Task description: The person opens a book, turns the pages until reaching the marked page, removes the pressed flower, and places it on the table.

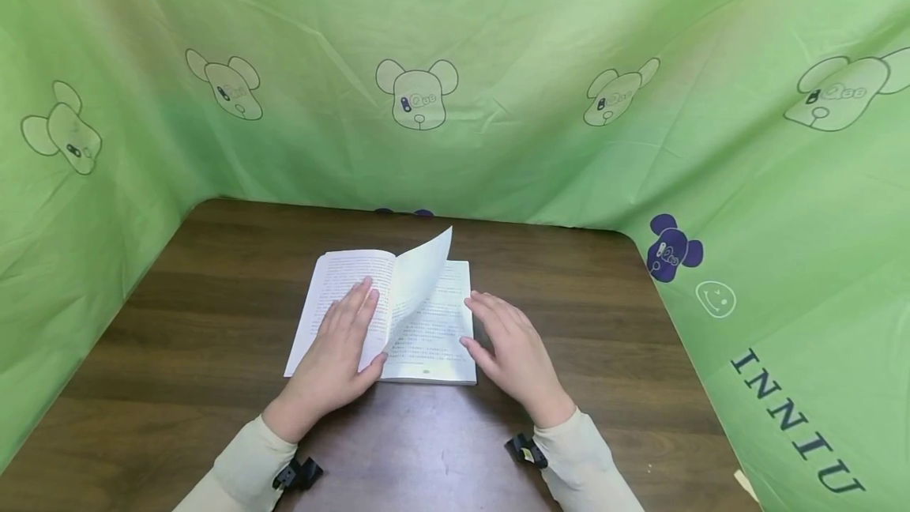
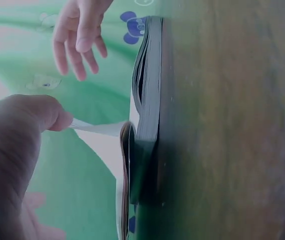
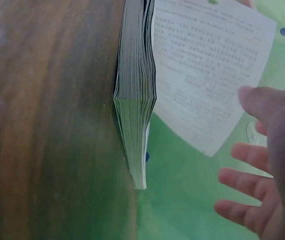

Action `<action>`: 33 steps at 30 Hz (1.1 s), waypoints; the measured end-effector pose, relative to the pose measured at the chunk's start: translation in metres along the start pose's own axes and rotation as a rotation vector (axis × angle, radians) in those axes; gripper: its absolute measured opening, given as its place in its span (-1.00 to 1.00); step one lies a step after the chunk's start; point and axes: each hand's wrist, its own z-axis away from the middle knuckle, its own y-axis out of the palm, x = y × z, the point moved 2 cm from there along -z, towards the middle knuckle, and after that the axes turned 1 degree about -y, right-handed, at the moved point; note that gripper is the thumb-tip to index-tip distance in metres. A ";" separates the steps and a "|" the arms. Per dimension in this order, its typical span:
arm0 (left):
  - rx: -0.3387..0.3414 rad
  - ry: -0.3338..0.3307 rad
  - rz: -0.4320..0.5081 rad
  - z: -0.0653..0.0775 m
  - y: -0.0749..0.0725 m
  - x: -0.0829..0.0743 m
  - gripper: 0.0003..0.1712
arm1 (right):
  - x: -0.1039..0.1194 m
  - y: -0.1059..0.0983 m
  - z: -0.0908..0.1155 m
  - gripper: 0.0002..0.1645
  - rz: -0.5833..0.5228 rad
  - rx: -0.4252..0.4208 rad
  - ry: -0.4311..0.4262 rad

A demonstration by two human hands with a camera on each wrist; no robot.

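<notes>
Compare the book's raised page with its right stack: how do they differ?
The raised page slants up into the air; the right stack lies flat on the table. The raised page looks like a single thin sheet, while the right stack is many sheets thick. Both carry printed text.

The table (image 1: 604,283) has a dark brown wood-grain top, far corners rounded, with a pale sheen (image 1: 426,449) at its near middle. Creased green cloth (image 1: 320,14) hangs behind the table and along both sides. Outlined bear heads (image 1: 419,101) are printed beyond its far edge; to its right, a purple bear head (image 1: 667,251), a smiling face (image 1: 715,299) and dark lettering (image 1: 789,415), "INNIU".
</notes>
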 end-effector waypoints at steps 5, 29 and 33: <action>-0.192 0.130 -0.051 -0.001 -0.007 0.003 0.30 | 0.000 0.005 0.001 -0.29 0.013 0.130 -0.005; 0.062 -0.230 -0.270 0.005 -0.010 0.007 -0.05 | 0.005 0.021 0.014 -0.18 -0.071 0.504 -0.068; 0.116 -0.230 -0.251 0.006 -0.007 0.008 -0.01 | 0.004 0.022 0.015 -0.19 -0.069 0.519 -0.059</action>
